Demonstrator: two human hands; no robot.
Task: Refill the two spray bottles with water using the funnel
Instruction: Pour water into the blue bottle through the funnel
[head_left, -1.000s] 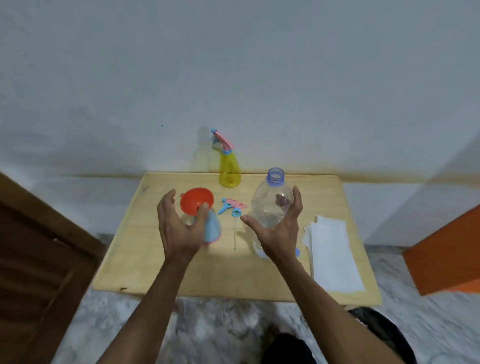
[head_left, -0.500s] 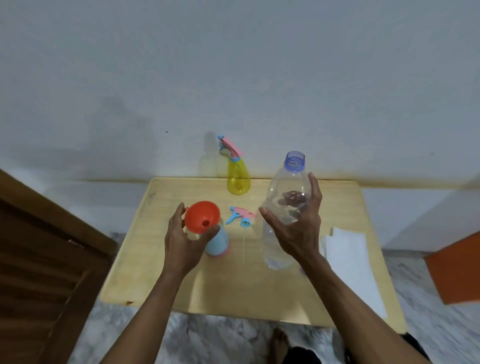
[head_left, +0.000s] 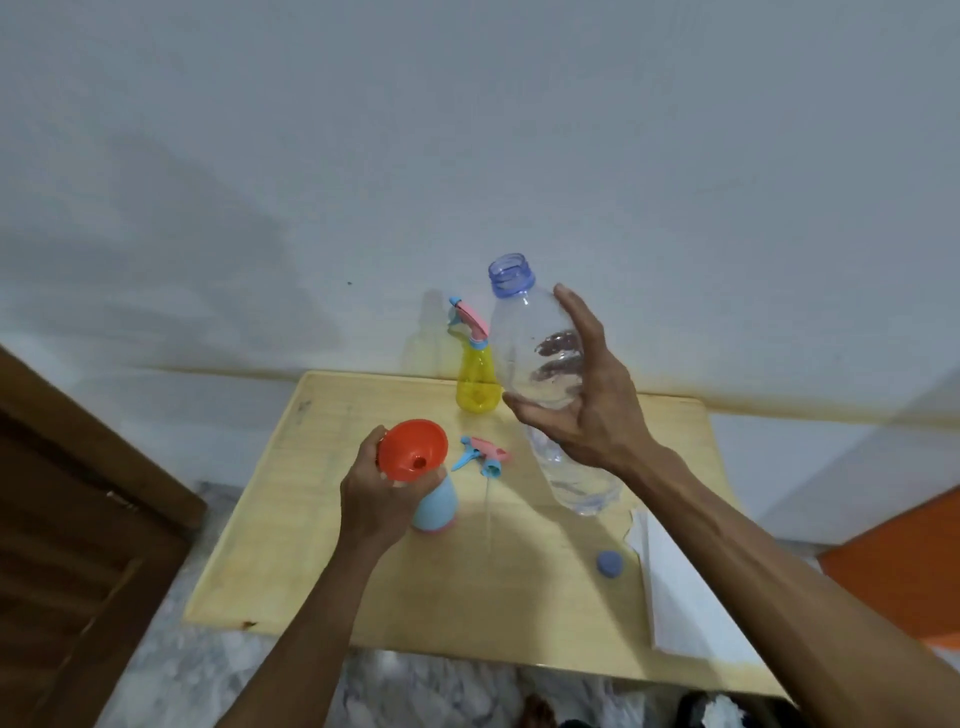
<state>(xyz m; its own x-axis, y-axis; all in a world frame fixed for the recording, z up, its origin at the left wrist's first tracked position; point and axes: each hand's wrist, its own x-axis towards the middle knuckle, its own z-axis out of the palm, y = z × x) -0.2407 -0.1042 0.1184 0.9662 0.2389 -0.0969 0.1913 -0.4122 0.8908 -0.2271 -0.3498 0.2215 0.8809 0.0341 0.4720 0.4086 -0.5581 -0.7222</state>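
Observation:
My left hand (head_left: 375, 496) grips the neck of a light blue spray bottle (head_left: 436, 506) standing on the wooden table (head_left: 493, 587), with an orange funnel (head_left: 413, 449) seated in its mouth. My right hand (head_left: 582, 405) holds a clear water bottle (head_left: 540, 374) with a blue neck, uncapped, lifted off the table and tilted with its mouth up and to the left. The blue bottle's pink and blue spray head (head_left: 480, 454) lies on the table beside it. A yellow spray bottle (head_left: 477, 384) with its spray head on stands at the table's back edge.
A blue bottle cap (head_left: 609, 564) lies on the table near a stack of white paper sheets (head_left: 691, 597) at the right edge. A dark wooden door (head_left: 67, 545) is at the left, an orange object (head_left: 904, 571) at the right, and a white wall behind.
My right hand has lifted the clear bottle off the table and raised it, uncovering the blue cap. My left hand keeps holding the blue bottle with the funnel.

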